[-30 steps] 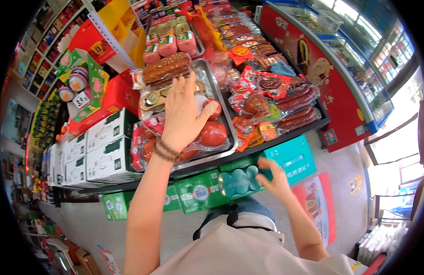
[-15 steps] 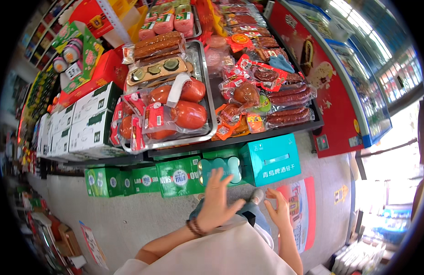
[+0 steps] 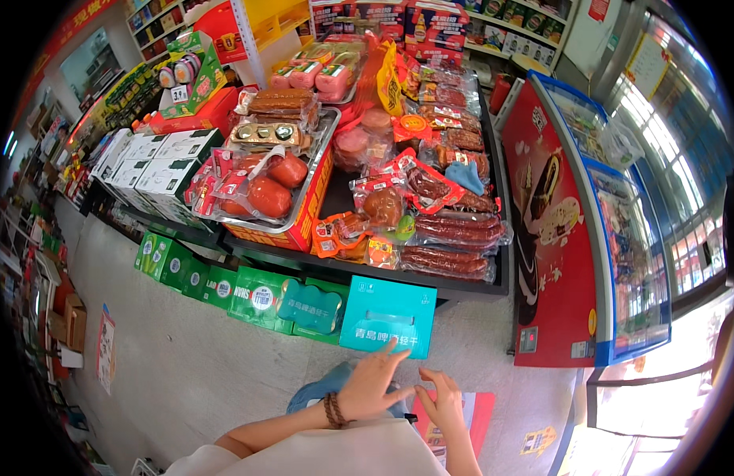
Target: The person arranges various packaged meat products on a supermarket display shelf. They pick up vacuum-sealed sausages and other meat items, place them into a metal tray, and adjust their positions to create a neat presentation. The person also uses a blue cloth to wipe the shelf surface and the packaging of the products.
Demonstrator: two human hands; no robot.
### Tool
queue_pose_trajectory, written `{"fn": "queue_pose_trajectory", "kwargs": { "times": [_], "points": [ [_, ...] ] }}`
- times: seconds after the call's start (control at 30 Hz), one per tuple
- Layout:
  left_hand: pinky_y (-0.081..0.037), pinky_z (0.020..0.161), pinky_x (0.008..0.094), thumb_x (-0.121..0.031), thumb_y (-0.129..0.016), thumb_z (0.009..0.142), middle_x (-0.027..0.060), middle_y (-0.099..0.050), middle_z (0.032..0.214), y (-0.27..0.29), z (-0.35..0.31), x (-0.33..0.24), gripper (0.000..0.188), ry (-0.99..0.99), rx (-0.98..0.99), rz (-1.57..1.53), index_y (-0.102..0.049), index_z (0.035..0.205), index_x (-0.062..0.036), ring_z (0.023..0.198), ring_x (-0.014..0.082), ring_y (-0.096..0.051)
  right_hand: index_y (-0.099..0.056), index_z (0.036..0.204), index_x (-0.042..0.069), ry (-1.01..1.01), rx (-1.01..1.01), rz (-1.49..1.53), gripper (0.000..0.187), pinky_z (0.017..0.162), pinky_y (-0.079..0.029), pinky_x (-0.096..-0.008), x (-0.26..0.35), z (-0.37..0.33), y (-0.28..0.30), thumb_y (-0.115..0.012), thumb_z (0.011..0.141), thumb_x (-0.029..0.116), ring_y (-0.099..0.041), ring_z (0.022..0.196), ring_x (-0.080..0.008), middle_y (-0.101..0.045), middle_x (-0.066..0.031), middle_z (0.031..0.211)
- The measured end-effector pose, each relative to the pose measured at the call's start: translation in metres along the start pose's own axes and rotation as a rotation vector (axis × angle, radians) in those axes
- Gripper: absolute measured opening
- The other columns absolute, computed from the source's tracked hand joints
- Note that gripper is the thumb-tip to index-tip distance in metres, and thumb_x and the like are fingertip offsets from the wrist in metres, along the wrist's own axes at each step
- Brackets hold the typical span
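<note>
Left hand [image 3: 371, 389] and right hand [image 3: 442, 403] are hovering open, apparently empty; loose fingers and a gap between palms, I'm judging, are serving best. Left is pointing forward, fingers spread; right is angling inward, fingers half-bent, almost meeting left thumb. Beyond, teal box [image 3: 390, 305] is standing on the floor [image 3: 224, 381], below the display table's [image 3: 462, 287] front edge, toward its right corner.

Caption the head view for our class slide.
Bare left hand and right hand, both empty, near a turquoise rectangular cardboard box.
</note>
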State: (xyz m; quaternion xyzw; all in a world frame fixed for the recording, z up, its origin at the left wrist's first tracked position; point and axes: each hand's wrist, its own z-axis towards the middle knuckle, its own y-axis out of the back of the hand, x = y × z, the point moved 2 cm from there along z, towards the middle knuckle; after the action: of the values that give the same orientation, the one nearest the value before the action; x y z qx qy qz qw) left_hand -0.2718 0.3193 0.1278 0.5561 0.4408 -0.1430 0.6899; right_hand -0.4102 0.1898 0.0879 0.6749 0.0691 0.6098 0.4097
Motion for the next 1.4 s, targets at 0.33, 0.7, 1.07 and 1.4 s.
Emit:
{"fn": "queue_pose_trajectory", "kwargs": {
  "times": [0.33, 0.7, 1.07, 1.4],
  "points": [
    [-0.040, 0.094, 0.0487, -0.040, -0.064, 0.082, 0.0352, -0.037, 0.133, -0.025, 0.051, 0.029, 0.065, 0.085, -0.188, 0.002, -0.041, 0.130, -0.0019, 0.117, 0.0466, -0.045, -0.061, 0.106, -0.001, -0.137, 0.113, -0.012, 0.030, 0.081, -0.050, -0.0371, -0.012, 0.030, 0.041, -0.067, 0.077, 0.007, -0.066, 0.091, -0.0293, -0.067, -0.0173, 0.095],
    [-0.032, 0.103, 0.0468, -0.037, -0.058, 0.091, 0.0337, -0.031, 0.137, -0.067, 0.128, 0.003, 0.055, 0.424, -0.455, -0.069, -0.040, 0.131, -0.0036, 0.128, 0.0455, -0.033, -0.062, 0.104, 0.000, 0.141, 0.348, 0.060, 0.027, 0.078, -0.050, -0.0358, -0.109, 0.133, 0.124, -0.067, 0.078, 0.008, -0.066, 0.087, -0.0280, -0.067, -0.0155, 0.093],
    [-0.018, 0.112, 0.0407, -0.039, -0.031, 0.099, 0.0190, -0.034, 0.143, -0.050, 0.224, -0.112, 0.052, 0.247, -1.044, -0.237, -0.047, 0.131, -0.0016, 0.135, 0.0333, -0.028, -0.057, 0.113, 0.001, 0.186, 0.424, 0.125, 0.036, 0.077, -0.050, -0.0370, -0.236, 0.214, 0.258, -0.067, 0.078, 0.004, -0.066, 0.084, -0.0280, -0.067, -0.0153, 0.091],
    [-0.030, 0.084, 0.0353, -0.051, -0.048, 0.090, -0.0065, -0.048, 0.075, 0.016, 0.225, -0.282, 0.037, -0.527, -1.498, -0.138, -0.060, 0.067, -0.0252, 0.076, 0.0122, -0.045, -0.062, 0.097, 0.002, 0.491, 0.161, 0.296, 0.020, 0.081, -0.048, -0.0337, -0.149, 0.309, 0.312, -0.060, 0.077, 0.000, -0.062, 0.081, -0.0210, -0.066, -0.0095, 0.084]
  ]
}}
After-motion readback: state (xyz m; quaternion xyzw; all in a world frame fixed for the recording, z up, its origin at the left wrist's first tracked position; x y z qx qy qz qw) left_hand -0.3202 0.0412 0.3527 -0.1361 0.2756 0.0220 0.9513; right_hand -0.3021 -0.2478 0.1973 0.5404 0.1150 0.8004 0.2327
